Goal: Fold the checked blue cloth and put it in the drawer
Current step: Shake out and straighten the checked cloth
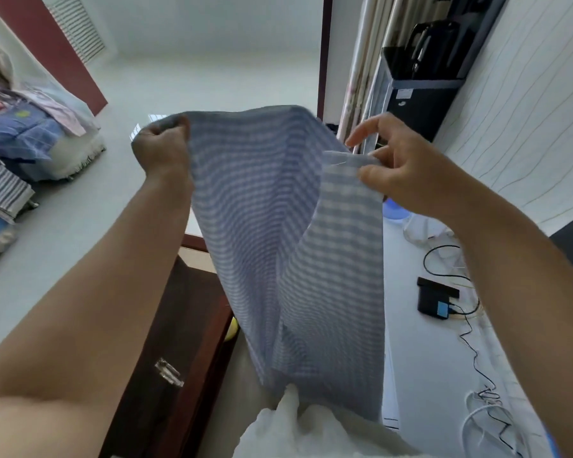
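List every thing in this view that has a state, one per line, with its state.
Checked blue cloth: held up in the air, hanging, not yet folded flat.
Left hand: fist closed in a grip on the cloth's upper edge.
Right hand: pinching another part of the cloth's edge, index finger extended.
Dark brown wooden drawer: open; something yellow shows inside.
Small black box with blue label: lying on the white surface, cables plugged in.

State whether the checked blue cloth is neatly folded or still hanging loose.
Hanging loose: the checked blue cloth drapes down in mid-air, gripped by the left hand and pinched by the right hand.
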### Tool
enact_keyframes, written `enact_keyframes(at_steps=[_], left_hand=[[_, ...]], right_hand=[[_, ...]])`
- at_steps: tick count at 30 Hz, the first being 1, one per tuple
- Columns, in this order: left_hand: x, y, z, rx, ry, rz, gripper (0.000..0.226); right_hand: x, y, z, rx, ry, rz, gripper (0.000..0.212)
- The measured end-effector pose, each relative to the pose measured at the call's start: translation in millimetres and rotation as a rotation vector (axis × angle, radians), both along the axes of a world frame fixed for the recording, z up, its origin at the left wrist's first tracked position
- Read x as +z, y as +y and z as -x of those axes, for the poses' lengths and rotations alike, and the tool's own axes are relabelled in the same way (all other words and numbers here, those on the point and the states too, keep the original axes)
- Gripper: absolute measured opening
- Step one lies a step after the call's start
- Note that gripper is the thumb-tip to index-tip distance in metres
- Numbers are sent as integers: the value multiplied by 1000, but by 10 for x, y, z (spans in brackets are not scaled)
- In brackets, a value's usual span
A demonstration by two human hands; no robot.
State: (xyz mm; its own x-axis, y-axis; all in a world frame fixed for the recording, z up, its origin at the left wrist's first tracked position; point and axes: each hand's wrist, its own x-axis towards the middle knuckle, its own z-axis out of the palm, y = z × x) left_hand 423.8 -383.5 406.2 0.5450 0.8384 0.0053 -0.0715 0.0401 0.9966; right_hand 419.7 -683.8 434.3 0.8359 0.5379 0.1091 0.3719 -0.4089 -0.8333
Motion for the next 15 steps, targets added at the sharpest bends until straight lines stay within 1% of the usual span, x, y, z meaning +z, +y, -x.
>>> enact_keyframes(at_steps=[1,3,6,8,10,12,13,14,15], left_hand=[[-10,-39,18,-24,23,30,13],[-69,-282,95,-166,61,118,12],[-138,-834,263,-502,131,164,13],[-147,-1053,347,-631,126,159,17],[-147,-1103,395,-671,116,145,17],[-154,-1054,430,-684,113,128,11],[-164,-1028,448,-690,111,139,8],[-184,-996,457,-703,105,159,9],[-208,-967,467,-729,98,175,14]], right_hand=[[-29,-25,-45,-62,11,-5,30],[-90,32,-51,-152,47,-71,27],[-200,335,75,-84,35,-77,24],[-251,478,91,-34,25,-49,21],[-287,482,37,24,102,-44,21],[-318,427,-2,123,221,-41,33],[-343,411,-4,169,248,-33,38],[-369,414,0,187,239,-33,38],[-397,428,1,172,207,-48,34]])
